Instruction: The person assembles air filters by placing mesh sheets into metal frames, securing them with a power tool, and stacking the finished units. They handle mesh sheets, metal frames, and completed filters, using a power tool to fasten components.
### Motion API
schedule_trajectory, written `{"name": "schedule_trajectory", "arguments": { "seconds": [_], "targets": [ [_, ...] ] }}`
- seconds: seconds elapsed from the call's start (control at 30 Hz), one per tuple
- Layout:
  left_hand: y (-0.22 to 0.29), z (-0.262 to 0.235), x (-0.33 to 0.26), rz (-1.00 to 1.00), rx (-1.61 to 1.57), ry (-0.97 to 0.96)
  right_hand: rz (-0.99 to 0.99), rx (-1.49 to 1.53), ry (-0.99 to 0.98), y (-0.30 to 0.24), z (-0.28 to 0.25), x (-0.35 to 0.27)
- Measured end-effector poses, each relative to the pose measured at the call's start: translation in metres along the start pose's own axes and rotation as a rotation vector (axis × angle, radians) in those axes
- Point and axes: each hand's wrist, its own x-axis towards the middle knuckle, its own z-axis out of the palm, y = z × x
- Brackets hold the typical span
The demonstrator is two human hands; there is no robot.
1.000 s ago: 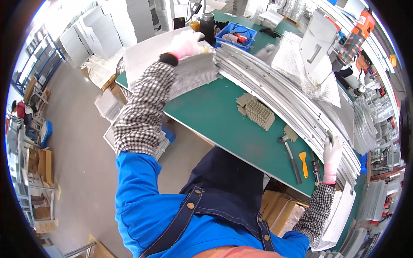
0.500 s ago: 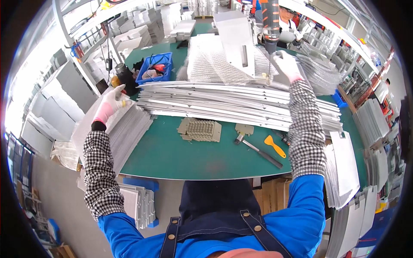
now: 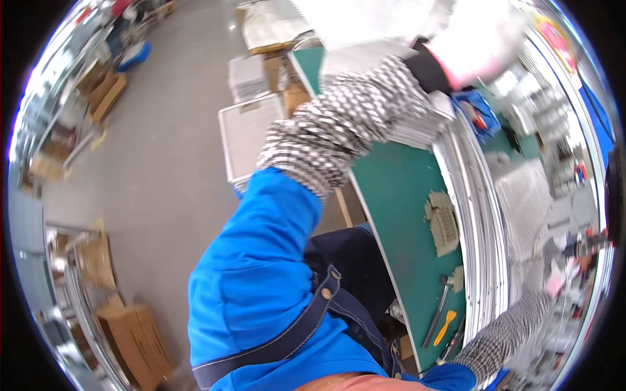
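My left hand (image 3: 486,42), in a white and pink glove, is raised close to the view at the upper right. It is smeared and overexposed, so its fingers do not show. Beside it, a pale textured sheet (image 3: 365,23) spreads over a stack of sheets (image 3: 417,130); whether the hand grips it is unclear. Far off at the lower right, my gloved right hand (image 3: 555,281) is small and blurred, near a hanging power screwdriver (image 3: 592,244). Long pale metal strips (image 3: 466,215) lie stacked between the bench middle and that hand.
On the green bench (image 3: 398,202) lie olive notched plates (image 3: 445,225), a hammer (image 3: 437,314) and a yellow scraper (image 3: 445,327). A blue bin (image 3: 488,133) stands past the strips. Light panels (image 3: 251,133) are stacked beside the bench; cardboard boxes (image 3: 134,342) sit at the lower left.
The view has swung left, bringing the floor and shelving into sight. My left hand is now higher and much closer to the view; my right hand appears at the lower right.
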Motion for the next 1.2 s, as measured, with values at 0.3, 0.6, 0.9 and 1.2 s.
{"name": "schedule_trajectory", "arguments": {
  "seconds": [0.3,0.6,0.9,1.2],
  "targets": [
    [0.058,-0.048,-0.033,0.127,-0.397,0.220,0.699,0.637,-0.525,-0.032,0.031,0.010],
    [0.028,0.011,-0.126,-0.480,-2.196,0.055,0.481,0.302,-0.628,-0.127,0.019,0.013],
    [0.134,0.150,-0.320,-1.143,-3.055,-0.197,0.905,-0.179,-0.867,0.058,-0.040,-0.169],
    [0.158,0.144,-0.325,-1.786,-2.488,-0.882,0.678,-0.239,-1.142,-0.013,-0.038,-0.215]
  ]
}}
